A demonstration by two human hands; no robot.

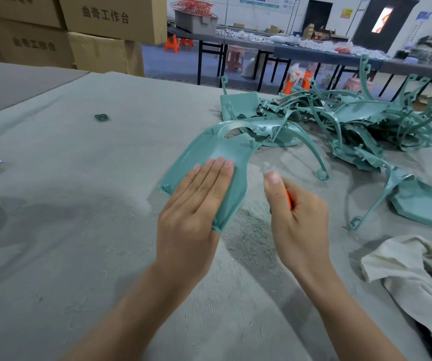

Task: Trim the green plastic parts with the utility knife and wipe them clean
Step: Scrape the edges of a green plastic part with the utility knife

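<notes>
Our left hand [191, 204] lies with its four fingers straight and close together across the broad face of one green plastic part [214, 152], the thumb hidden under it, so we judge the piece clamped between fingers and thumb and tilted up off the table [79, 230] rather than lying flat. Our right hand [298, 220] is curled round the utility knife [288, 200], of which only a strip of orange handle shows beside the palm; the thumb sticks up straight, and the blade is too blurred for us to say how far out it is. The two hands are near each other but apart, above a patch of shavings [251, 227]. What worries us most is the knife slipping: if we draw it along the edge towards the left fingertips, which sit right at that edge, a snag or a sudden give would carry the blade into them. The part is thin and held at one end only, so it may flex under the cut, and we could gouge the face. Its long curved arm reaches towards the pile of green parts [352, 118] and could catch there when we turn it. The rag [412, 264] lies well off to the right.
</notes>
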